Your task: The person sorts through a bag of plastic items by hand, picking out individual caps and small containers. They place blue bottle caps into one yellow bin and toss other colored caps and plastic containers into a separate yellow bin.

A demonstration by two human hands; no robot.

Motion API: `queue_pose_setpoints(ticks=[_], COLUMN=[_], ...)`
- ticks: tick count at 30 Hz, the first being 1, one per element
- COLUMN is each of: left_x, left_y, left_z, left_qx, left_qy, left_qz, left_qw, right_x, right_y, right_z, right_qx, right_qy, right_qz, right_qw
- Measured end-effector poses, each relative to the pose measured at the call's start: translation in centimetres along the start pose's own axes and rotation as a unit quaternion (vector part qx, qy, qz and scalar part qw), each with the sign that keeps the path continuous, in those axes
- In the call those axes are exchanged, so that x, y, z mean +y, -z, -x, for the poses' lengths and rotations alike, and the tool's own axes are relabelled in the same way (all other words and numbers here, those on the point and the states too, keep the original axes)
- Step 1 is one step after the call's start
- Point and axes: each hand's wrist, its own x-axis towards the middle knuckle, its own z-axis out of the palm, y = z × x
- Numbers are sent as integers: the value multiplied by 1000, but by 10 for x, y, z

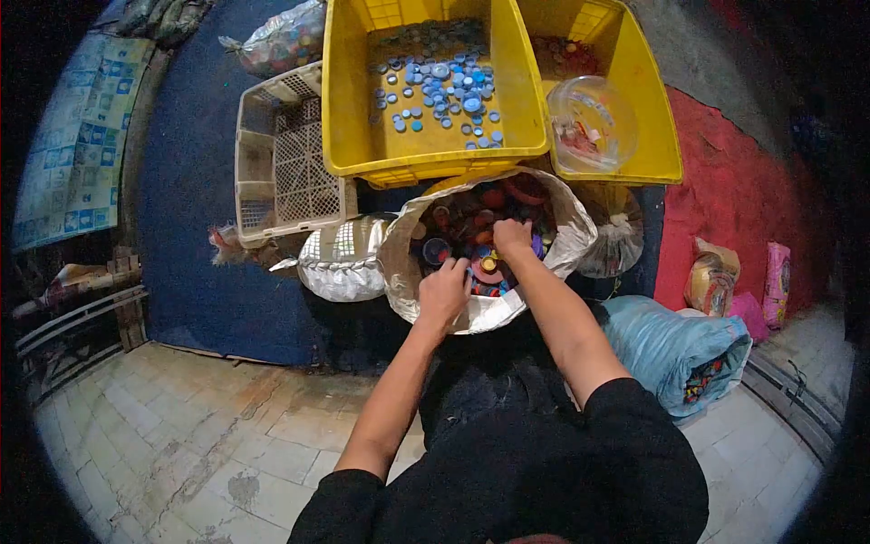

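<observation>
A white woven sack stands open in front of me, its rim rolled down. Inside lie mixed plastic caps and lids, mostly red, with some blue, purple and yellow. My left hand reaches over the near left of the sack, fingers bent and apart, down at the caps. A dark round lid lies just beyond its fingers. My right hand is deeper in the sack, its fingers curled together among the caps; what they grip is hidden. A yellow cap sits between both hands.
Behind the sack, a yellow crate holds many blue caps. Another yellow crate contains red caps and a clear round tub. A white slatted basket stands left; a light-blue sack lies right.
</observation>
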Motion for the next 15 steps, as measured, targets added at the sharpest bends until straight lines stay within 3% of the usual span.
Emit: queue_pose_setpoints(ticks=[2, 4, 5, 6, 7, 9, 10, 11, 12, 13, 14, 15], left_x=[-2, -8, -9, -11, -13, -23, -30, -51, -51, -52, -51, -17], left_y=[-7, -18, -24, -34, -44, -65, -80, -108, -108, -106, -105, -52], left_z=[-29, -63, -81, -98, -108, -111, -115, -118, -116, -117, -114, -105], left_qx=[28, 2, 3, -113, -229, -214, -197, 58, 58, -12, -84, -143], left_qy=[-37, -109, -111, -14, 84, 92, 99, -67, -65, -27, 10, 91], left_qz=[15, -151, -149, -128, -103, -79, -59, -134, -130, -96, -62, -34], left_qw=[999, 982, 983, 985, 964, 969, 973, 987, 988, 995, 994, 985], right_x=[9, 21, 26, 30, 34, 43, 48, 53, 59, 64, 70, 71], right_y=[-5, -1, 0, 2, 2, -4, 1, 7, 8, 2, -1, 4], right_z=[-1, 18, 25, 33, 42, 44, 47, 55, 59, 56, 55, 58], right_qx=[18, 59, 81, 82, 161, 309, 309, 273, 230, 219, 218, 127], right_qy=[-11, 20, 46, 45, 45, 19, 20, -42, -102, -44, -45, -73], right_qz=[-12, -17, -14, -11, -102, -240, -235, -369, -494, -630, -631, -733], right_qw=[1000, 998, 996, 996, 981, 920, 921, 888, 832, 744, 743, 664])
